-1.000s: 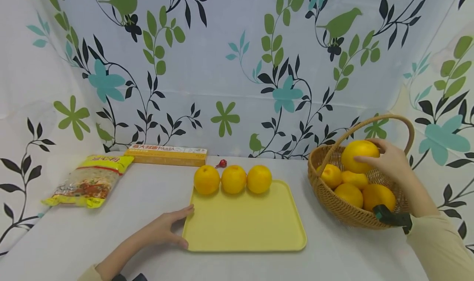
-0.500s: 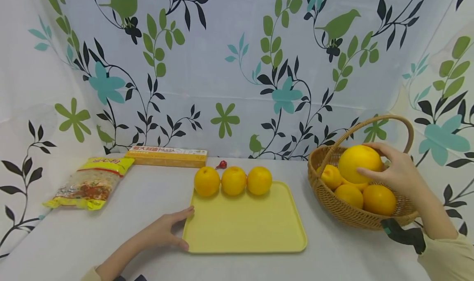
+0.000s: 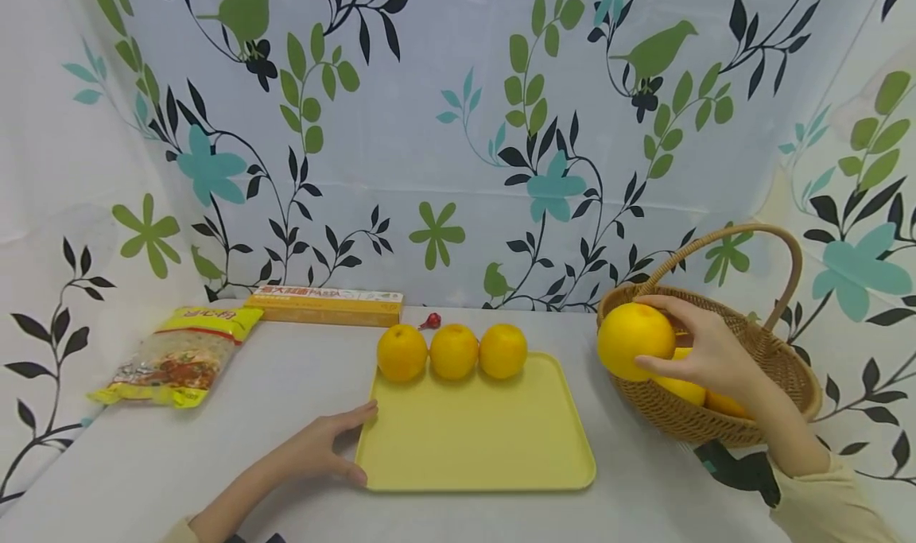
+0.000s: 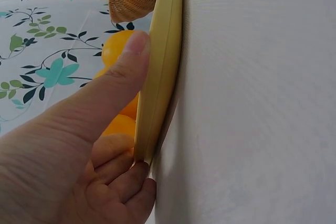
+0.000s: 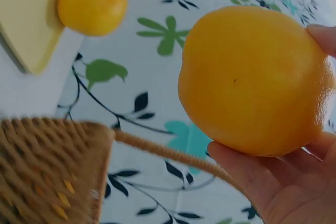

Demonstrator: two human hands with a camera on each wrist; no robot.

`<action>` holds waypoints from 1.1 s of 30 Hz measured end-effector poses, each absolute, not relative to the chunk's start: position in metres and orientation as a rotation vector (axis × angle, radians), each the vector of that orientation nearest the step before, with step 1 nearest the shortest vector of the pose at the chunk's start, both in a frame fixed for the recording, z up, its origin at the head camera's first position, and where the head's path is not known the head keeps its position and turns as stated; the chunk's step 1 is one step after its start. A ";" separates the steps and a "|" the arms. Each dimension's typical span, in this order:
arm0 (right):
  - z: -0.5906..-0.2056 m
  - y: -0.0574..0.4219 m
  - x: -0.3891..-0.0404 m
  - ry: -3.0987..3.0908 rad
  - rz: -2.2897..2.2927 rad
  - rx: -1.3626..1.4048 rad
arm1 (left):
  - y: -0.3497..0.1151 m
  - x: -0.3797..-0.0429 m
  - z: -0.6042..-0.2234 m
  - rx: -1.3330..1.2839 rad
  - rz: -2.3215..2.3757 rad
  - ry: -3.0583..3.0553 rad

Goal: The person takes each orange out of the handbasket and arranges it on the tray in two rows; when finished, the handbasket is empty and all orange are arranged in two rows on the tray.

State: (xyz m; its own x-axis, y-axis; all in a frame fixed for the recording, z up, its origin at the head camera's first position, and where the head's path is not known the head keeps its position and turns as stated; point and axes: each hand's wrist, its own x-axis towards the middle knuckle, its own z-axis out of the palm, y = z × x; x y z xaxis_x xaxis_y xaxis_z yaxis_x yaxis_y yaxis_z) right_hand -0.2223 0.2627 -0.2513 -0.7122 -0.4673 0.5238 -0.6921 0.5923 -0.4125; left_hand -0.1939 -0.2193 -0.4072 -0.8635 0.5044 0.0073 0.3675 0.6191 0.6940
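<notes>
My right hand (image 3: 719, 352) grips a large orange (image 3: 633, 340) between thumb and fingers, at the left rim of the wicker basket (image 3: 787, 372). The right wrist view shows this orange (image 5: 252, 82) held up beside the basket handle. More yellow and orange fruit (image 3: 680, 389) lies in the basket, partly hidden by the hand. My left hand (image 3: 318, 445) touches the left side of the yellow tray (image 3: 479, 440), thumb near its front corner. From the left wrist, the thumb (image 4: 123, 69) lies against the tray's edge. Three oranges (image 3: 454, 352) line the tray's far edge.
A yellow bag of dry food (image 3: 182, 356) lies at the left on the white table (image 3: 300, 376). A long pasta box (image 3: 329, 306) sits against the patterned cloth (image 3: 487, 153) at the back. Behind the oranges is a small red object (image 3: 432, 320). The basket's handle (image 3: 790, 265) arches upward.
The right hand has carried the orange leftward, from over the basket's middle to its left rim. The left hand stays at the tray's side.
</notes>
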 end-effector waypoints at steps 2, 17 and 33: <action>-0.257 0.253 -0.223 -2.458 0.874 0.979 | -0.219 -0.194 -0.408 0.722 1.062 2.659; -0.299 0.210 -0.248 -2.412 0.771 0.884 | -0.218 -0.195 -0.408 0.666 1.071 2.647; -0.332 0.195 -0.263 -2.570 0.927 0.575 | -0.218 -0.191 -0.406 0.691 1.095 2.637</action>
State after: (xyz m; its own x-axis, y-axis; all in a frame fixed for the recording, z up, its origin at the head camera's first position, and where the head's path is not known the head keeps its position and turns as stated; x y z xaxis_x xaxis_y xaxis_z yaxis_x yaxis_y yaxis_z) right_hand -0.2629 0.1952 -0.3316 -0.8573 -0.2539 0.4479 -0.4813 0.7041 -0.5220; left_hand -0.1909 -0.2177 -0.4062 -0.8696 0.4936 -0.0084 0.3425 0.6156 0.7097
